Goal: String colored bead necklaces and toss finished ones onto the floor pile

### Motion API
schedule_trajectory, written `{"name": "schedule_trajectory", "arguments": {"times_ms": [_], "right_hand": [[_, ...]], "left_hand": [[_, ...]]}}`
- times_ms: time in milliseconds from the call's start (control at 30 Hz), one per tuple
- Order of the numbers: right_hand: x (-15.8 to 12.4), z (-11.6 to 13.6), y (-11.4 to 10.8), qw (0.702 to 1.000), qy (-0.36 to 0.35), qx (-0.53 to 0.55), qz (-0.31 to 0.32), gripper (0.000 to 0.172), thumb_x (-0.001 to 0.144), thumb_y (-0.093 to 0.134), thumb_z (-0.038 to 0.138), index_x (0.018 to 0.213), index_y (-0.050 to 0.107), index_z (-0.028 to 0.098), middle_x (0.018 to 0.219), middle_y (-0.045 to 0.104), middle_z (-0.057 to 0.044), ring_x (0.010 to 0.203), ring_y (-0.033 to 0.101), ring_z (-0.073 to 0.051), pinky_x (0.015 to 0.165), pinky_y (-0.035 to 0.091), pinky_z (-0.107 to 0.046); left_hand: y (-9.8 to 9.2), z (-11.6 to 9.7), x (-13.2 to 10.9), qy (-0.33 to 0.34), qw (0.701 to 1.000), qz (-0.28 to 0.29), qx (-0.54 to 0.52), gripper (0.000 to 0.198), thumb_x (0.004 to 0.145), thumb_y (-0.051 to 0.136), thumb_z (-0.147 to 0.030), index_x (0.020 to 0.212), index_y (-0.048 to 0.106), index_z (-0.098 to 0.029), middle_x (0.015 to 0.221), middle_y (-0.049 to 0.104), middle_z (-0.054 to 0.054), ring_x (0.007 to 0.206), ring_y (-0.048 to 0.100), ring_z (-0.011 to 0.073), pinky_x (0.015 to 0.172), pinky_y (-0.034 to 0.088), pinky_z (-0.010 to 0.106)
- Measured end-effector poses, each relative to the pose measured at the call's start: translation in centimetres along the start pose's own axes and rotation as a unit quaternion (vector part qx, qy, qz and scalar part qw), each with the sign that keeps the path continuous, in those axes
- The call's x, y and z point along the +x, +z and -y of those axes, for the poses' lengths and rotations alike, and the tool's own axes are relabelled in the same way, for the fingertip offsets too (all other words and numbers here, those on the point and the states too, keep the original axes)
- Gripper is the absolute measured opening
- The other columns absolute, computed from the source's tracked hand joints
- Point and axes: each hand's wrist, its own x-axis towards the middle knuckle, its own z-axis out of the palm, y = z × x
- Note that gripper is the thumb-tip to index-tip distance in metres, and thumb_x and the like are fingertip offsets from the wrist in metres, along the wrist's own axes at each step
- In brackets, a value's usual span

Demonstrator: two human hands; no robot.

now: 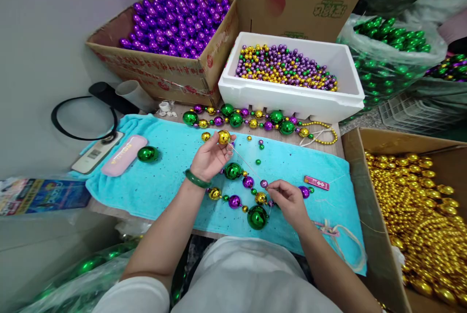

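My left hand, with a green bangle on the wrist, pinches a large gold bead between thumb and finger. A thin pale string runs taut from that bead to my right hand. At the fingertips of my right hand, closed in a pinch, is a small purple bead. Below my hands lies a partly strung garland with a large green bead, purple beads and gold ones. A second finished-looking bead garland stretches along the back of the turquoise towel.
Behind stand a carton of purple beads and a white foam box of small mixed beads. A carton of gold beads is at right. On the towel lie a pink case, a green bead and a small pink box.
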Motion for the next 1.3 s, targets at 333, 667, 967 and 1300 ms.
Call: {"name": "schedule_trajectory", "arguments": {"times_ms": [333,667,967,1300], "right_hand": [[0.1,-0.1,0.2,1.000,0.005,-0.003,-0.008,0.023,0.071,0.065,0.039,0.068,0.063,0.016,0.055,0.050,0.001,0.051,0.041,-0.010,0.047,0.033,-0.022],[0.5,-0.3,0.8,0.999,-0.016,0.015,-0.041,0.024,0.072,0.065,0.042,0.074,0.063,0.017,0.058,0.053,0.001,0.051,0.042,-0.010,0.048,0.035,-0.023],[0.3,-0.3,-1.2,0.989,-0.031,0.067,-0.128,0.024,0.071,0.065,0.041,0.079,0.062,0.018,0.058,0.050,0.002,0.051,0.041,-0.009,0.046,0.032,-0.022],[-0.2,-0.5,-2.4,0.988,-0.008,0.076,-0.138,0.022,0.068,0.068,0.037,0.073,0.063,0.017,0.057,0.051,0.002,0.051,0.041,-0.009,0.046,0.030,-0.022]], "left_hand": [[0.6,0.7,-1.0,0.050,0.994,0.025,0.096,0.028,0.075,0.072,-0.026,0.100,0.060,-0.020,0.101,0.069,0.006,0.068,0.061,0.0085,0.061,0.051,0.020],[2.1,3.0,-1.8,0.026,0.902,0.142,0.406,0.052,0.057,0.082,-0.016,0.106,0.064,-0.022,0.117,0.063,0.008,0.087,0.059,0.0170,0.073,0.048,0.026],[2.9,5.3,6.1,0.127,0.723,0.033,0.678,0.014,0.064,0.069,-0.008,0.063,0.066,-0.022,0.076,0.063,0.008,0.099,0.057,0.0296,0.101,0.034,0.042],[2.8,6.2,6.1,0.074,0.795,0.024,0.602,0.013,0.062,0.071,-0.008,0.063,0.064,-0.019,0.066,0.063,0.004,0.078,0.063,0.0210,0.083,0.049,0.035]]}}
